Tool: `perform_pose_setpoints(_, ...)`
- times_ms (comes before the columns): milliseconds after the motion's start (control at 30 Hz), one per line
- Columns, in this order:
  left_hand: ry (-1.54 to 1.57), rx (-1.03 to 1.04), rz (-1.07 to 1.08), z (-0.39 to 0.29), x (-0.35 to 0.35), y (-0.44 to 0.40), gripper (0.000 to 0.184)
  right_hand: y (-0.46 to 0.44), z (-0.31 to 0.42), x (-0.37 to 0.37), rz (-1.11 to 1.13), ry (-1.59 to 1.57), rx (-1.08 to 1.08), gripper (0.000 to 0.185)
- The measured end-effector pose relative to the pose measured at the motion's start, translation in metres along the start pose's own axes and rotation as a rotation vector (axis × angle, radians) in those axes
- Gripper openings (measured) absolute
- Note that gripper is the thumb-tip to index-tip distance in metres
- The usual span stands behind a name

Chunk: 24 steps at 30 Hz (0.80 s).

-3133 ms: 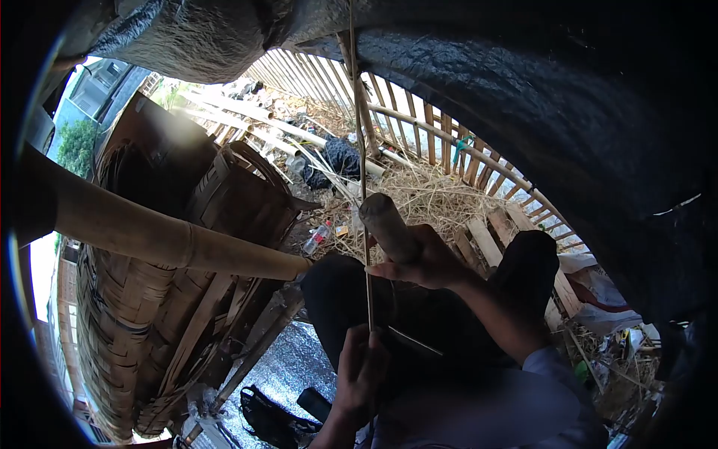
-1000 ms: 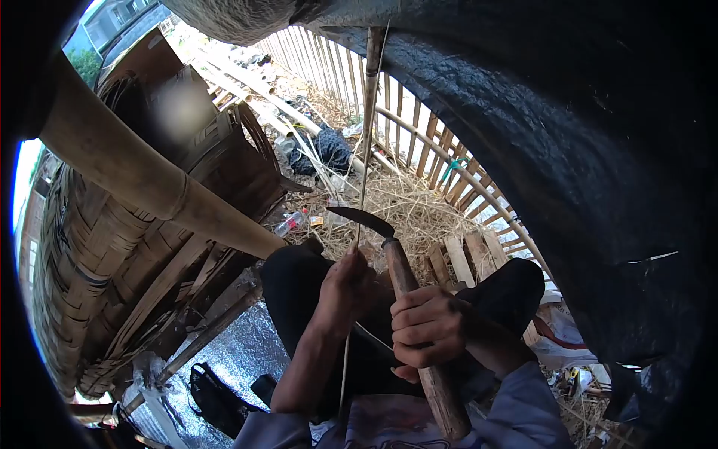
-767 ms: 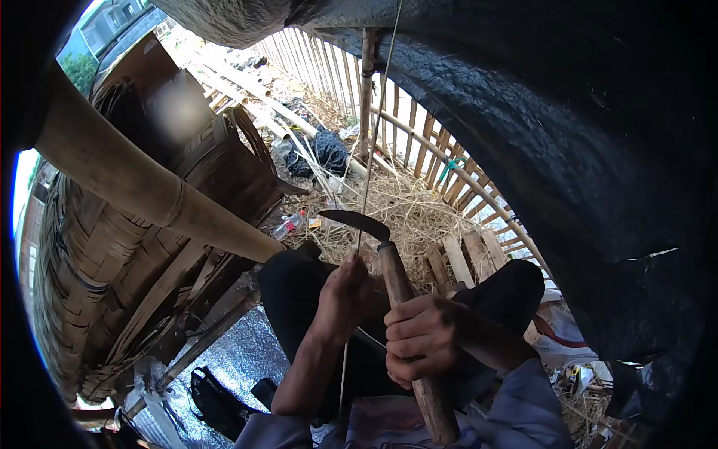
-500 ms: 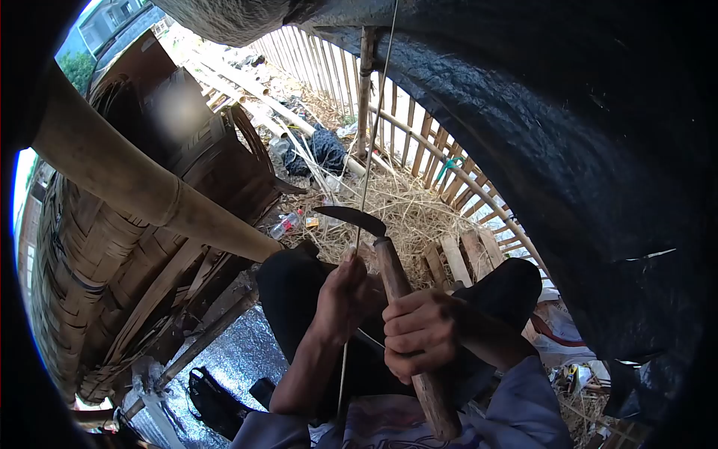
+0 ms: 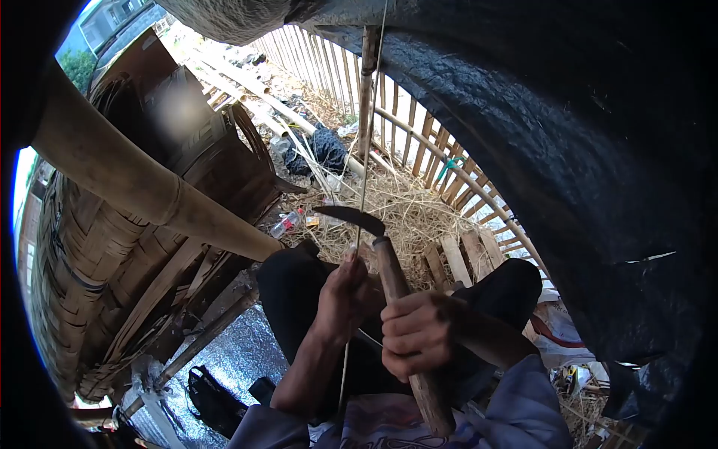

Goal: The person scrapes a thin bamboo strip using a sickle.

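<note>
gripping a curved knife by its wooden handle, the right hand sits near the left hand, whose fingers close on a thin strip. the strip rises from that grip and crosses the knife's dark blade; whether the two touch, i cannot tell. below, it continues beside the left forearm. loose straw spreads beyond the hands, near a plastic bottle, and a bamboo pole slants at the left.

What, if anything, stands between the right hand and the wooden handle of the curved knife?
Nothing visible: the right hand wraps directly around the wooden handle. The curved blade crosses the thin strip beyond the left hand.
</note>
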<state>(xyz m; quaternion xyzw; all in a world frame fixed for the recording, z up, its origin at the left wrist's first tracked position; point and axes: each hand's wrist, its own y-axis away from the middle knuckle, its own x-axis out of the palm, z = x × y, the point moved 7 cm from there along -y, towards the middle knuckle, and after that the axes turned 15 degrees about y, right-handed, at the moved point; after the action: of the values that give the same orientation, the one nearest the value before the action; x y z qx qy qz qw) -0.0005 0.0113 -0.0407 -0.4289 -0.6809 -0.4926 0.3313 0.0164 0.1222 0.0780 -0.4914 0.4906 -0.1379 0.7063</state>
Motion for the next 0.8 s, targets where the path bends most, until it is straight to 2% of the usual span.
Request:
perform_pose_setpoints(67,0.051,-0.084,0.095,0.005,0.002,-0.004,0.023,0.012,-0.023,-0.006,-0.086,0.061,0.059,0.013)
perform_pose_setpoints(133,0.036,-0.038,0.095,0.006,0.004,-0.005,0.023,-0.001,-0.004,-0.002,0.028,0.090,0.050,0.012)
perform_pose_setpoints(200,-0.092,-0.079,-0.029,0.003,0.010,0.003,0.035,-0.007,0.016,0.007,0.089,0.048,-0.024,0.010)
perform_pose_setpoints(233,-0.039,-0.035,-0.197,0.005,0.017,0.008,0.034,-0.002,0.012,0.010,0.125,0.081,-0.030,0.009)
perform_pose_setpoints(267,-0.041,-0.034,-0.206,0.004,0.007,0.004,0.034,0.006,-0.007,0.008,0.149,0.129,0.021,0.009)
perform_pose_setpoints(333,-0.010,-0.084,-0.001,0.008,0.002,-0.005,0.033,0.010,-0.024,-0.003,0.002,0.071,0.079,0.009)
perform_pose_setpoints(433,-0.049,-0.018,-0.026,0.007,0.006,-0.002,0.034,-0.005,0.013,0.004,0.096,0.092,-0.010,0.013)
perform_pose_setpoints(467,-0.065,-0.011,-0.073,0.006,0.000,0.001,0.035,-0.004,0.008,0.002,0.090,0.091,-0.013,0.013)
perform_pose_setpoints(500,0.031,-0.048,-0.035,0.007,0.000,0.003,0.025,0.002,-0.003,0.002,0.111,0.092,0.005,0.013)
perform_pose_setpoints(533,0.028,-0.051,-0.047,0.005,-0.006,0.002,0.025,0.008,-0.013,0.003,0.132,0.092,0.032,0.013)
perform_pose_setpoints(567,0.038,-0.073,0.044,0.007,-0.007,-0.001,0.024,0.015,-0.023,0.000,0.037,0.082,0.070,0.013)
perform_pose_setpoints(600,0.052,-0.090,0.150,0.008,-0.001,-0.005,0.022,0.012,-0.017,0.000,0.043,0.084,0.074,0.013)
perform_pose_setpoints(667,0.002,-0.060,0.112,0.007,0.015,0.003,0.023,-0.001,0.006,0.007,0.134,0.132,0.023,0.013)
perform_pose_setpoints(733,-0.034,-0.024,-0.123,0.005,0.016,0.010,0.026,-0.001,0.008,0.010,0.147,0.113,-0.043,0.012)
perform_pose_setpoints(767,-0.033,-0.060,-0.025,0.006,-0.001,0.005,0.028,0.004,-0.014,0.005,0.158,0.199,0.002,0.011)
perform_pose_setpoints(800,-0.035,-0.066,-0.037,0.008,-0.006,0.007,0.028,0.016,-0.027,0.004,0.172,0.284,0.055,0.010)
